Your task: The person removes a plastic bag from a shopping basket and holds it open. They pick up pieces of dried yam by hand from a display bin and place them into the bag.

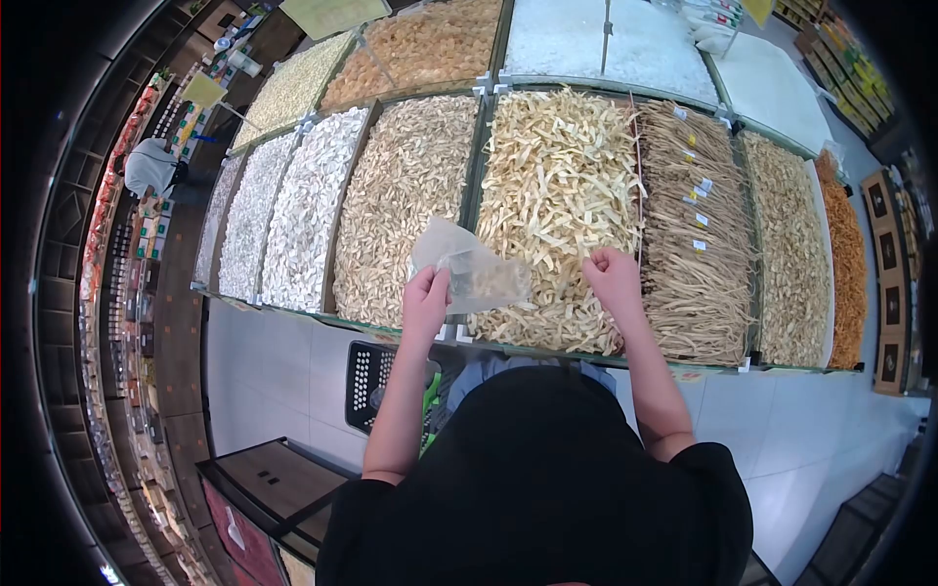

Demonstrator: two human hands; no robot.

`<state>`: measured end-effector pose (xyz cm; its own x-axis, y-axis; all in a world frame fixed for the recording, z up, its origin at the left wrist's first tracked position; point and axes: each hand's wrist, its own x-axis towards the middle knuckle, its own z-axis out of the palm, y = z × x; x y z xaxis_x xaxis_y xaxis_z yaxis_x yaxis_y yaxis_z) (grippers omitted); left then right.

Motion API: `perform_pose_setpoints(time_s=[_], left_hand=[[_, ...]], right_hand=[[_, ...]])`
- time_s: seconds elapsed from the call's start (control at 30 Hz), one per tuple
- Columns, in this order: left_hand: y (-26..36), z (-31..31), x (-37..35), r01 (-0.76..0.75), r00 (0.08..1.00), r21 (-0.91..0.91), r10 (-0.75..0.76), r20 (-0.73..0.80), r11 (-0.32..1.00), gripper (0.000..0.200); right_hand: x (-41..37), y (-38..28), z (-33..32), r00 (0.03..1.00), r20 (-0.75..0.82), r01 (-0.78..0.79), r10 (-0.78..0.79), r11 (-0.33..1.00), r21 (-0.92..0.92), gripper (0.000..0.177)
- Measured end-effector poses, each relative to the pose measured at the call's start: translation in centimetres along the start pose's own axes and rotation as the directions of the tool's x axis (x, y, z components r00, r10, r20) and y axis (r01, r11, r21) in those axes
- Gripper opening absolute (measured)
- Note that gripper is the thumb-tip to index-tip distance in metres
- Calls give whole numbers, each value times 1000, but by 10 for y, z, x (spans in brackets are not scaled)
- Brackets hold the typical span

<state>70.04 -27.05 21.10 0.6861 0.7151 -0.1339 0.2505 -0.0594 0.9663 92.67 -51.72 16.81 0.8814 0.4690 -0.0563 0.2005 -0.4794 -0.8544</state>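
Note:
My left hand (426, 295) is closed on the edge of a clear plastic bag (474, 269). The bag spreads to the right over the divider between two bins, and something pale shows through its lower right part. Over the bin of pale, flat dried strips (562, 161), my right hand (613, 278) is closed with its fingers curled together. What it holds, if anything, I cannot make out. To the left of that bin lie smaller beige dried pieces (410, 161); to its right, long thin brown dried sticks (696, 244).
White dried pieces (313, 205) fill bins farther left, and orange-brown shreds (842, 264) the far right. Behind are bins of amber lumps (430, 44) and white crystals (557, 39). A black basket (363, 381) sits below the front edge. Another person (151, 168) is by the left shelves.

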Motion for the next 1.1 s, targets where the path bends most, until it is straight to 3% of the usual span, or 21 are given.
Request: perform_pose_setpoints(time_s=[0.1,0.4,0.5,0.6,0.7,0.8,0.9,1.0,1.1], left_hand=[[-1,0,0,6,1000,-5,-6,2,1000,27],[0,-1,1,5,1000,-21,-5,10,1000,27],[-2,-1,2,2,1000,-12,-2,2,1000,27],[1,-1,4,0,1000,-16,0,10,1000,27],[2,0,6,6,1000,-11,-6,21,1000,28],[2,2,5,-9,999,28,8,37,1000,29],[5,3,1,-32,998,75,27,61,997,29],[6,4,-2,-6,999,68,2,52,998,29],[7,1,-3,4,1000,38,-5,25,999,29]], right_hand=[[7,2,5,1000,12,24,-27,982,189,19],[3,-10,4,995,-15,102,-101,975,196,18],[-7,-21,-3,991,54,107,-124,965,241,18],[-22,-46,-21,930,352,-20,-110,937,348,16],[-31,-68,-24,783,585,-117,-212,873,473,16],[-27,-78,-8,679,677,36,-284,934,356,15],[-20,-99,19,647,668,311,-367,927,208,13],[-6,-97,74,699,602,346,-386,919,189,25],[-14,-112,82,803,316,507,-505,858,82,27]])
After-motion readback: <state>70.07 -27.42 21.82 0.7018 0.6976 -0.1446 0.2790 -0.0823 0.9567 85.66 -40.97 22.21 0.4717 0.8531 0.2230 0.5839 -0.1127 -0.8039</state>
